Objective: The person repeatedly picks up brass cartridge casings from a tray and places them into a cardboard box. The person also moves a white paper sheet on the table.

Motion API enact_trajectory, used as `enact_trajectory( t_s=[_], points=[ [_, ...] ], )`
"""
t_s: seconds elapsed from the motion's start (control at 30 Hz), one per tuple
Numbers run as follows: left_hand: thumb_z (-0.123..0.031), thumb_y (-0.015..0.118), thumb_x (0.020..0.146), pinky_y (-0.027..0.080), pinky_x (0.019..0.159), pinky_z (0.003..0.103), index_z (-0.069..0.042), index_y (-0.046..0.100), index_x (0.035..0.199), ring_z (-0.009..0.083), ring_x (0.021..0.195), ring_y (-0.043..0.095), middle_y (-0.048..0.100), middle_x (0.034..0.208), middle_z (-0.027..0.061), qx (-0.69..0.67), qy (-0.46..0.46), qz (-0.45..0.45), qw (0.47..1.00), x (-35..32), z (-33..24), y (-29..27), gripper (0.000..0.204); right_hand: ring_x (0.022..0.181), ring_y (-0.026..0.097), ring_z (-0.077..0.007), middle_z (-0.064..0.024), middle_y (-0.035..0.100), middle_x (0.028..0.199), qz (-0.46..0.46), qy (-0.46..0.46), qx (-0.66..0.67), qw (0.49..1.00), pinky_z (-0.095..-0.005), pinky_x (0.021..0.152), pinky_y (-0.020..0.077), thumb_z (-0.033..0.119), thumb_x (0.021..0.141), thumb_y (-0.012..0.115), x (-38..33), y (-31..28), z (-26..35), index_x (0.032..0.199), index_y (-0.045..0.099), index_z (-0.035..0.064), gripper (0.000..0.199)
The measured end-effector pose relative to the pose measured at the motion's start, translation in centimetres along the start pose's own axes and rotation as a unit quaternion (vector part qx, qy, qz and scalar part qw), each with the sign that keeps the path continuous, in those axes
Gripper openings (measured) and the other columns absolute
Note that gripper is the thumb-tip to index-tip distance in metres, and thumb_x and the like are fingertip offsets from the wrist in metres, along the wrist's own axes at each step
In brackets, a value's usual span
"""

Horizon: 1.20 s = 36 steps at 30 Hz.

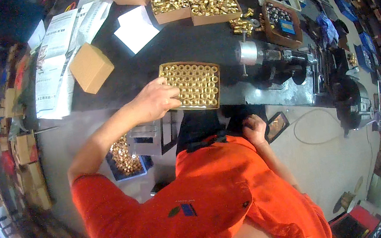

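Observation:
A flat cardboard tray [163, 67] packed with rows of brass rings [197, 82] lies near the front edge of the dark workbench. My left hand [155, 98] rests on the tray's left side, fingers curled down over the rings. Whether it holds a ring is hidden by the fingers. My right hand [254, 127] is down below the bench edge at my lap, curled against dark cloth; its fingers are hidden from view. My orange sleeves and shirt fill the lower middle.
Two open boxes of brass fittings [213, 3] stand at the back, with loose brass pieces [243, 25] beside them. A small motor-driven tool [272, 62] sits right of the tray. Closed cardboard box [91, 67], printed sheets [58, 49], white paper [136, 30]. A blue bin of brass parts [125, 159] lies on the floor.

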<state>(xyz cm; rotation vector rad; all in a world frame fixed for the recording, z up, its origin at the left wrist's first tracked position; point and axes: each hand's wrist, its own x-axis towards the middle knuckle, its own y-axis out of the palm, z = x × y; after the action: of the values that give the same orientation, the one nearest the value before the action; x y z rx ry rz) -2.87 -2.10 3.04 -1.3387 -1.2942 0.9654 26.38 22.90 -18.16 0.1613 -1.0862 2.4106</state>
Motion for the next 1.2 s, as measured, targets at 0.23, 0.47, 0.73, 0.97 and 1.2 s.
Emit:
enact_trajectory(
  t_s=[0.23,0.47,0.73,0.97,1.2],
  points=[
    [-0.006,0.062,0.067,0.04,0.073,0.036,-0.012,0.059,0.069,0.022,0.075,0.054,0.052,0.075,0.003,-0.016,-0.009,-0.008,1.0,0.1,0.4,0.9,0.007,0.069,0.057,-0.0322,-0.0106,0.055,0.072,0.01,0.001,-0.014,1.0,-0.0422,0.059,0.0467,0.013,0.06,0.064,0.1,-0.1,0.4,0.071,0.062,0.0072,0.013],
    [-0.009,0.064,0.072,0.039,0.074,0.036,-0.013,0.061,0.073,0.0212,0.075,0.055,0.051,0.074,0.0029,-0.013,-0.007,0.018,1.0,0.6,0.8,0.9,0.005,0.069,0.057,-0.0326,-0.0109,0.055,0.072,-0.005,0.02,0.003,1.0,-0.0425,0.06,0.0469,0.012,0.059,0.064,0.2,-0.1,0.4,0.07,0.062,0.007,0.012],
    [-0.013,0.065,0.075,0.039,0.075,0.037,-0.013,0.063,0.081,0.022,0.075,0.056,0.051,0.074,0.0032,-0.035,-0.024,0.059,0.997,1.1,0.7,-0.5,0.006,0.069,0.056,-0.0329,-0.0105,0.054,0.071,0.005,0.022,0.011,1.0,-0.0431,0.058,0.0462,0.013,0.059,0.063,0.1,-0.2,0.5,0.07,0.061,0.0074,0.013],
    [-0.017,0.067,0.078,0.045,0.064,0.042,-0.008,0.064,0.085,0.0293,0.074,0.059,0.059,0.081,0.0077,-0.057,-0.055,-0.075,0.994,8.4,4.1,-1.4,0.012,0.068,0.056,-0.0328,-0.0102,0.053,0.07,-0.003,0.009,0.02,1.0,-0.0436,0.057,0.0454,0.012,0.058,0.064,0.5,-0.4,0.8,0.069,0.06,0.0067,0.013],
    [-0.027,0.06,0.086,0.051,0.074,0.047,-0.01,0.058,0.114,0.0358,0.09,0.063,0.065,0.098,0.0154,0.013,-0.153,-0.097,0.983,21.6,10.5,3.8,0.032,0.067,0.056,-0.0319,-0.01,0.054,0.069,-0.017,0.007,0.021,1.0,-0.0422,0.057,0.0453,0.012,0.058,0.065,0.2,-0.7,0.5,0.071,0.061,0.0064,0.015]
  ],
)
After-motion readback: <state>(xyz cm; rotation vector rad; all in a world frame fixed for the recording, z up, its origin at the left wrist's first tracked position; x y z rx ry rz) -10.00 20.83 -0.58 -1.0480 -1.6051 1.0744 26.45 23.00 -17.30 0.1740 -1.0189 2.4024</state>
